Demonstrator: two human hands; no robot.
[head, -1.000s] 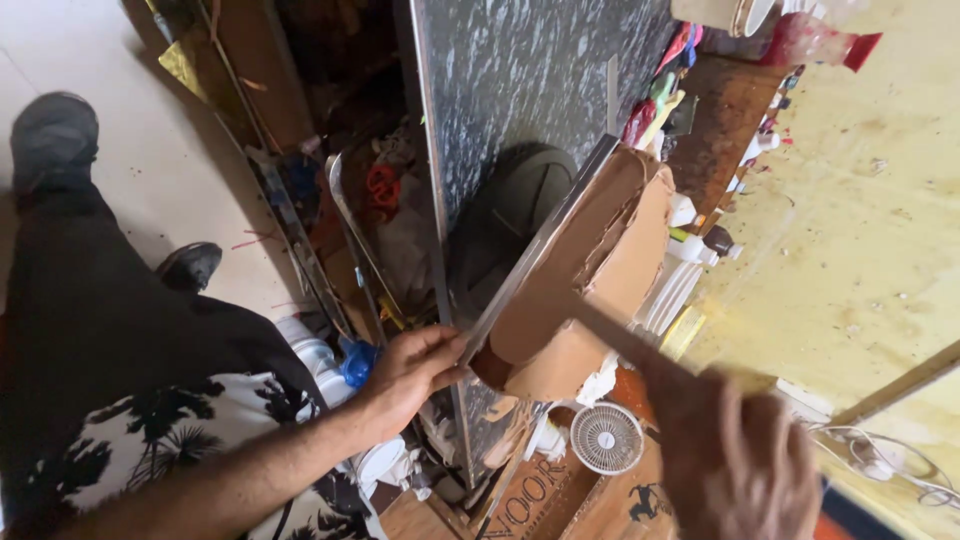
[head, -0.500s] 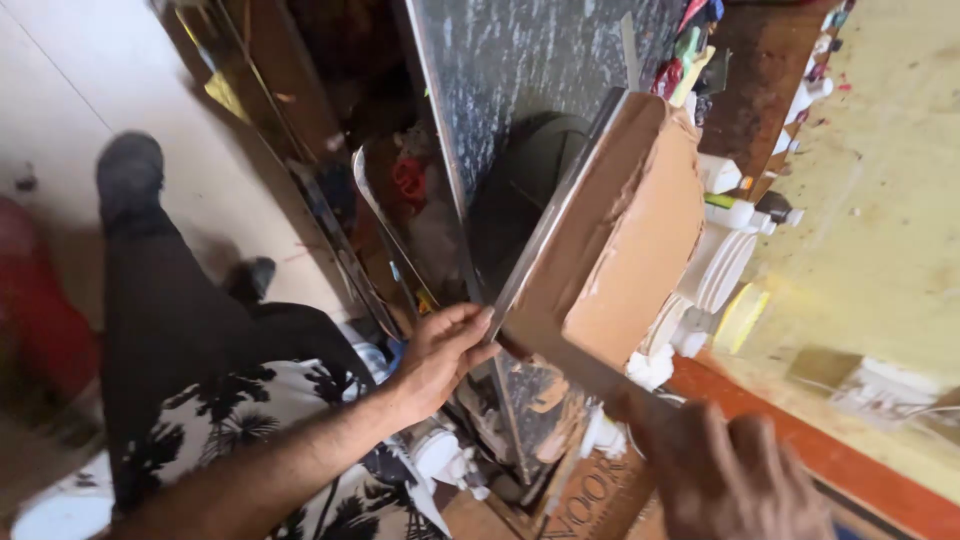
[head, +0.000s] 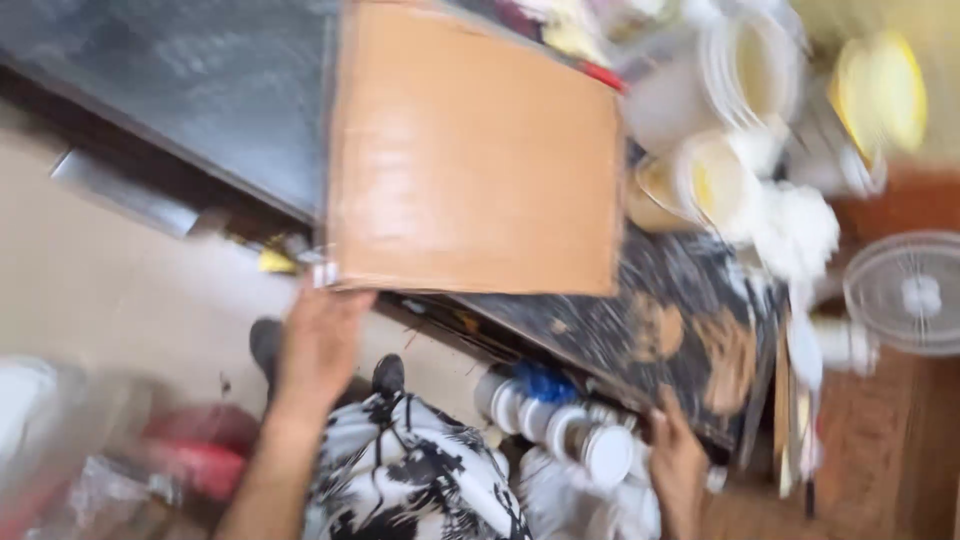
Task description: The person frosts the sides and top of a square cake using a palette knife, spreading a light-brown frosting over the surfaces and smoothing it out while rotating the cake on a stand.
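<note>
Swung flat since the earlier frame, the board [head: 470,150] now lies above the left hand [head: 320,340], whose grip pinches its near corner. Right hand [head: 680,465] clasps the counter [head: 700,340] edge. Board looks stiff, light; edges suit holding.

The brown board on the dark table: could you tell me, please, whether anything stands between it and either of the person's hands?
Nothing visible stands between the left hand and the brown board: its fingers reach the board's near corner. The right hand is apart from it, at the dark table's near edge, with paint-smeared tabletop between. The picture is blurred, so the grip is unclear.
</note>
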